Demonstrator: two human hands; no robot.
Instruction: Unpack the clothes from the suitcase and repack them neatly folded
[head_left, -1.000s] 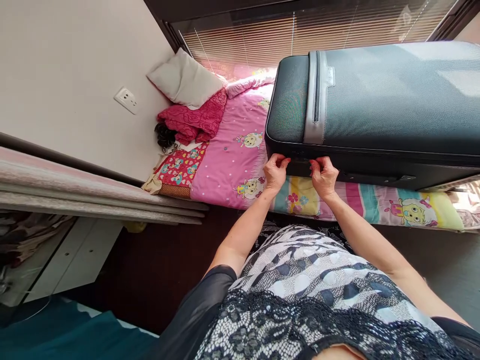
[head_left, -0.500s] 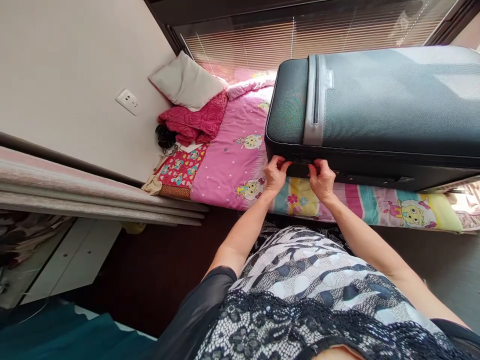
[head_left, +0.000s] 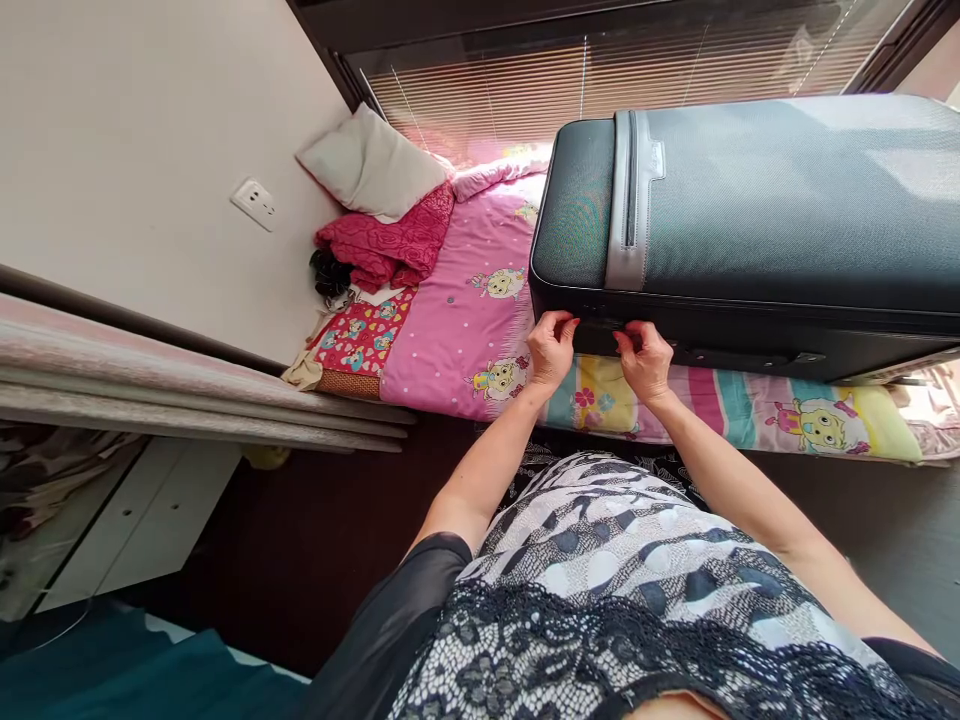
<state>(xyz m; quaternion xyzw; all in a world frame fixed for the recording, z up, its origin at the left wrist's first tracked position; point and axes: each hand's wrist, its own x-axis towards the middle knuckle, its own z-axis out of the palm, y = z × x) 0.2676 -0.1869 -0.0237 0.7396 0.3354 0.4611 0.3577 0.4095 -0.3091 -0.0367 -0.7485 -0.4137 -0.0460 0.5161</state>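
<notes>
A large dark suitcase (head_left: 757,220) lies on its back with its grey-trimmed front pocket facing up. My left hand (head_left: 552,347) is at the near side of the suitcase close to its left corner, thumb and fingers pinched against the edge. A short way to the right, my right hand (head_left: 645,358) pinches at the same side panel. Between the two hands runs a dark strip of that side. What the fingertips hold is too small and dark to make out.
Under the suitcase is a pink cartoon-print bedcover (head_left: 465,340). A pale pillow (head_left: 371,165) and a crimson cloth (head_left: 390,240) lie at the far left. Blinds (head_left: 510,95) cover the window behind. A curtain (head_left: 225,385) hangs on the left beside a white cabinet (head_left: 142,510).
Almost nothing differs. Both hands stay at the suitcase's near side, with only tiny shifts of the fingers.
</notes>
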